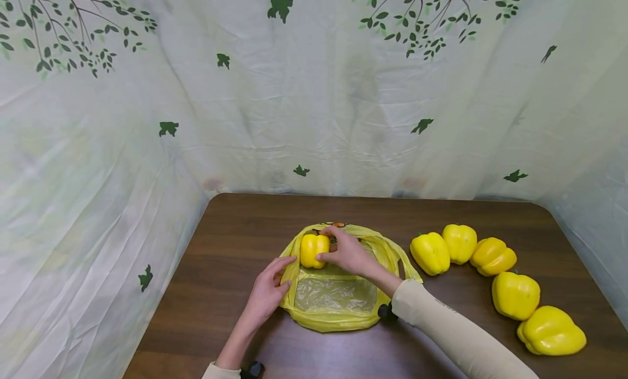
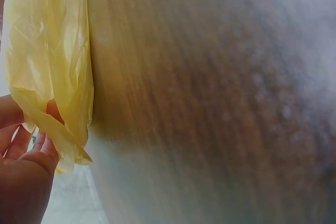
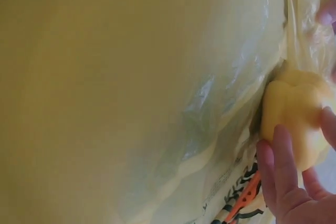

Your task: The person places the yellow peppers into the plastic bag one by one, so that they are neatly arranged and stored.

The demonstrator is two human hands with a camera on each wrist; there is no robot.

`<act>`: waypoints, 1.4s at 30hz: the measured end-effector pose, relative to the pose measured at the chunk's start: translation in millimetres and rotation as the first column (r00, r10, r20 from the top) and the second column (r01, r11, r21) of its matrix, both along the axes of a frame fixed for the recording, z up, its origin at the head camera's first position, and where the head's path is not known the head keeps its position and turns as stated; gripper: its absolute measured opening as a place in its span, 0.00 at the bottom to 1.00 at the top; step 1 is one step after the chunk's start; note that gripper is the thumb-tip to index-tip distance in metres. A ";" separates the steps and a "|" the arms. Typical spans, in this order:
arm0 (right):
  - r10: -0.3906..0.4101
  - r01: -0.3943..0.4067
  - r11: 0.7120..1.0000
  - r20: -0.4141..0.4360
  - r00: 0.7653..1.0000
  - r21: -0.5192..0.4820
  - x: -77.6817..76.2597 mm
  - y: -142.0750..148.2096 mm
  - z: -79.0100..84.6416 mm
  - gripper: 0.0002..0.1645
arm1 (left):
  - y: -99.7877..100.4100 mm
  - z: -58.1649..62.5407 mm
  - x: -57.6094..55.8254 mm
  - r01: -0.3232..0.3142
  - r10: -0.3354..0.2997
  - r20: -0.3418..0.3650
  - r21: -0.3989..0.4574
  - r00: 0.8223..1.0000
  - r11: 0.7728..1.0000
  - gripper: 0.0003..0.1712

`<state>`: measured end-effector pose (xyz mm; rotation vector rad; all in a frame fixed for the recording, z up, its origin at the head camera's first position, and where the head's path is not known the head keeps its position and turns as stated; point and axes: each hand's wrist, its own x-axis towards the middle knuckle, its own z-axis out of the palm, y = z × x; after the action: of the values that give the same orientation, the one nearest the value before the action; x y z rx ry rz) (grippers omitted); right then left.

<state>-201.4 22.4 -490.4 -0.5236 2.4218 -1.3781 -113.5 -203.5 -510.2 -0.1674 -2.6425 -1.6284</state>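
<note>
A yellow plastic bag [image 1: 338, 320] lies spread on the table with its mouth held wide toward the head camera. Inside its left part, a yellow bell pepper [image 1: 311, 251] is gripped by my right hand [image 1: 349, 253], thumb on the near side and fingers on the far side. The right wrist view shows the same bell pepper [image 3: 294, 111] between fingers and thumb, against the bag's wall. My left hand [image 1: 267, 289] holds the bag's left rim. In the left wrist view its fingers pinch a fold of the bag [image 2: 58, 124].
Several more yellow bell peppers [image 1: 515, 295] form a curved row on the right side of the brown wooden table [image 1: 235, 226]. A pale curtain [image 1: 314, 95] with leaf prints hangs behind the table and along its sides.
</note>
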 end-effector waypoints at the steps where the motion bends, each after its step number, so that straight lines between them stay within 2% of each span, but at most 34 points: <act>1: -0.007 0.007 1.000 -0.001 1.000 -0.001 0.5 -0.3 -0.2 0.36 | -0.1 -0.1 0.2 -0.001 0.001 -0.002 0.001 1.000 1.000 0.32; 6: -0.042 0.042 0.999 -0.014 0.999 -0.003 2.7 -2.1 -1.0 0.36 | 0.9 1.1 0.7 0.005 -0.004 -0.020 0.023 1.000 1.000 0.32; 10: -0.054 0.054 0.999 -0.021 0.998 0.000 3.4 -3.7 -1.4 0.36 | 4.0 5.4 1.6 -0.002 0.002 -0.001 0.025 1.000 1.000 0.31; 11: -0.055 0.055 0.998 -0.019 0.998 0.000 3.7 -3.9 -1.2 0.36 | 5.1 7.8 2.3 -0.005 0.005 0.004 0.021 1.000 1.000 0.31; 18: -0.045 0.045 0.999 0.000 0.999 -0.029 9.1 -1.6 6.1 0.35 | 12.7 44.2 13.2 0.012 -0.012 0.002 -0.002 1.000 1.000 0.28; 22: -0.034 0.033 0.998 -0.020 0.999 -0.053 14.8 3.3 12.6 0.34 | 12.8 47.5 14.0 0.006 -0.006 0.009 0.001 1.000 1.000 0.28; 26: -0.034 0.033 0.998 -0.027 0.999 -0.047 20.4 10.3 18.9 0.33 | 11.5 41.6 12.3 -0.007 0.007 0.010 0.011 1.000 1.000 0.29; 32: -0.025 0.024 0.997 -0.014 1.000 -0.072 26.6 20.8 24.8 0.34 | 3.3 9.8 1.8 -0.026 0.026 0.006 0.023 1.000 0.999 0.31; 36: -0.005 0.003 0.998 -0.030 1.000 -0.062 30.9 27.6 28.9 0.36 | 0.4 5.8 0.7 -0.017 0.017 -0.020 0.024 1.000 1.000 0.32; 42: 0.019 -0.021 0.999 -0.043 0.999 -0.035 38.4 37.8 30.7 0.40 | -0.7 6.5 0.6 -0.018 0.018 -0.030 0.020 0.999 1.000 0.32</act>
<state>-163.0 60.2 -459.7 -0.5902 2.4233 -1.4179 -112.9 -204.1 -503.6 -0.1663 -2.5971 -1.6323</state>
